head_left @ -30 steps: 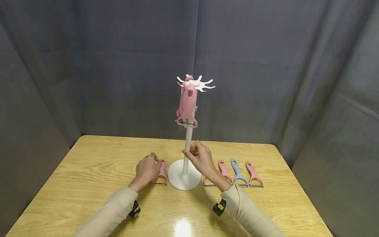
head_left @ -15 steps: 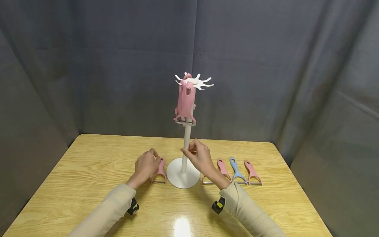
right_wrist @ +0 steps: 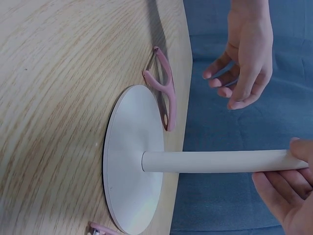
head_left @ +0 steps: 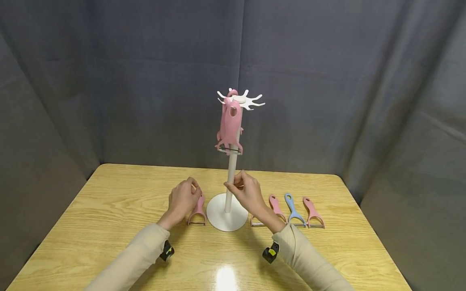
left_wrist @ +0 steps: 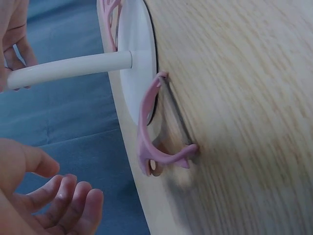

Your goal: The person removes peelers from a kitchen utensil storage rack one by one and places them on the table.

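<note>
A white stand with a round base [head_left: 218, 220] and a branched hook top [head_left: 251, 100] stands mid-table. My right hand [head_left: 250, 194] pinches its pole [head_left: 230, 182] between thumb and fingers. Pink peelers [head_left: 231, 125] hang from the hooks on the left side, overlapping one another. To the left of the base lies a pink peeler [head_left: 198, 211], blade towards me. Just above its handle hovers my left hand [head_left: 183, 200], fingers loosely bent. The right wrist view shows that hand [right_wrist: 249, 54] apart from the peeler [right_wrist: 169, 93], holding nothing.
Right of the stand lie a pink peeler [head_left: 275, 205], a blue peeler [head_left: 293, 211] and another pink peeler [head_left: 311, 211] in a row. A further peeler [head_left: 257, 224] is partly hidden by my right forearm. Grey curtains [head_left: 164, 101] surround the wooden table [head_left: 109, 202].
My left hand stays over the pink peeler's handle, its fingers shifting slightly. My right hand keeps its pinch on the pole. The whole head view sways a little.
</note>
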`<state>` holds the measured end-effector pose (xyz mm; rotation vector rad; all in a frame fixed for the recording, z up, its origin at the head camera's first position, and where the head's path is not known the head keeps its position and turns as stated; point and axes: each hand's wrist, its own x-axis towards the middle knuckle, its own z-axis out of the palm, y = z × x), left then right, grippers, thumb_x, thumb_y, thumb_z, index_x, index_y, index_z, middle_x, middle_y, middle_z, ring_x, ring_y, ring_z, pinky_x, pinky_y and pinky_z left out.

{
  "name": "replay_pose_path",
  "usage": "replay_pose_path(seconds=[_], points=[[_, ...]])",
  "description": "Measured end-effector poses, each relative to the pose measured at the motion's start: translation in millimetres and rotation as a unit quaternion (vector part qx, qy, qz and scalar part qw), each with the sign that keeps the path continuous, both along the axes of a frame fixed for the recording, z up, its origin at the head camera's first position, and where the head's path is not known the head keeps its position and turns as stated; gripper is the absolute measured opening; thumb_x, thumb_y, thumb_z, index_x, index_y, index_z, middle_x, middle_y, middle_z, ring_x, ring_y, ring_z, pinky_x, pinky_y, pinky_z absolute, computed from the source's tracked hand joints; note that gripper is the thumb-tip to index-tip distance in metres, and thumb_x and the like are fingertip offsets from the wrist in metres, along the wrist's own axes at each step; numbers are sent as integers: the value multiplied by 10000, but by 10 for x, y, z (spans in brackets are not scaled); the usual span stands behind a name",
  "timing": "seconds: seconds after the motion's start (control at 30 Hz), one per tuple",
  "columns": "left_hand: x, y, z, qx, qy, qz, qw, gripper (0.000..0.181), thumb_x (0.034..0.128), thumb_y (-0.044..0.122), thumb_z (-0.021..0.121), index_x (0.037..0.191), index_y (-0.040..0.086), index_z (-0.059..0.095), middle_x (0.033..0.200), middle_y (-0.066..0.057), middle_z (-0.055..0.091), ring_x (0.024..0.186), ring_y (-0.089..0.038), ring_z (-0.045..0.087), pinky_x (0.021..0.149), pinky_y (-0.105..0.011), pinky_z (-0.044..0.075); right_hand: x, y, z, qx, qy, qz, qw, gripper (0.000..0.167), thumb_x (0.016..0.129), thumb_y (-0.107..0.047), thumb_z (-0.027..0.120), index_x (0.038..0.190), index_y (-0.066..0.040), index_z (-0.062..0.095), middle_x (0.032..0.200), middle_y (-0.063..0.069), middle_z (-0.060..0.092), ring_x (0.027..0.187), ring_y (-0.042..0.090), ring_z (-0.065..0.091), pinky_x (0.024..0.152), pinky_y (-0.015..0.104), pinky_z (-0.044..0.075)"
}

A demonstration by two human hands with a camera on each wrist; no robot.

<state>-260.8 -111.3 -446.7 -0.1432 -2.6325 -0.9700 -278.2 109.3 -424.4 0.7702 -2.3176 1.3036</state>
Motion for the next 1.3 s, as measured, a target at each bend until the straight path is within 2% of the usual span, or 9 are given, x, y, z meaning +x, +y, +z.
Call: replay_pose_path(seconds=[0.33, 0.67, 0.9, 1.13, 1.3], points=[[10, -25, 92, 186, 174, 34, 9997, 122, 909, 128, 623, 999, 51, 654, 760, -25, 636, 617, -184, 568, 539, -364, 475, -1, -12, 0, -39, 42, 46, 10000, 180, 881, -66, 758, 889, -41, 579, 801, 57, 670, 705, 163, 675, 635, 235, 584], [-2, -19, 180, 357, 197, -91, 9991, 170, 932, 149, 618, 1036, 20, 655, 783, -66, 648, 581, -166, 545, 527, -336, 460, -3, 4, 20, 52, 115, 24, 9999, 181, 891, -82, 751, 894, -35, 577, 806, 56, 667, 710, 163, 675, 637, 238, 586], [35, 1, 155, 487, 88, -169, 9986, 163, 930, 145, 639, 1048, 33, 655, 791, -47, 646, 615, -154, 580, 572, -355, 473, 11, -4, -12, 32, 20, 71, 10000, 185, 885, -78, 757, 887, -48, 574, 801, 45, 663, 706, 153, 674, 629, 226, 580], [23, 17, 143, 630, 409, -293, 9967, 155, 924, 126, 635, 1042, 28, 661, 801, -56, 650, 638, -162, 617, 572, -356, 500, 23, 3, -1, 100, -40, -52, 9999, 185, 889, -94, 756, 887, -45, 577, 801, 49, 658, 715, 168, 677, 643, 236, 586], [21, 10, 156, 681, 521, -349, 9957, 141, 930, 115, 627, 1040, 31, 657, 808, -59, 647, 631, -158, 609, 561, -345, 492, 6, -7, 2, 79, 7, -42, 10000, 199, 880, -89, 764, 876, -49, 570, 795, 42, 649, 711, 164, 674, 640, 243, 587]])
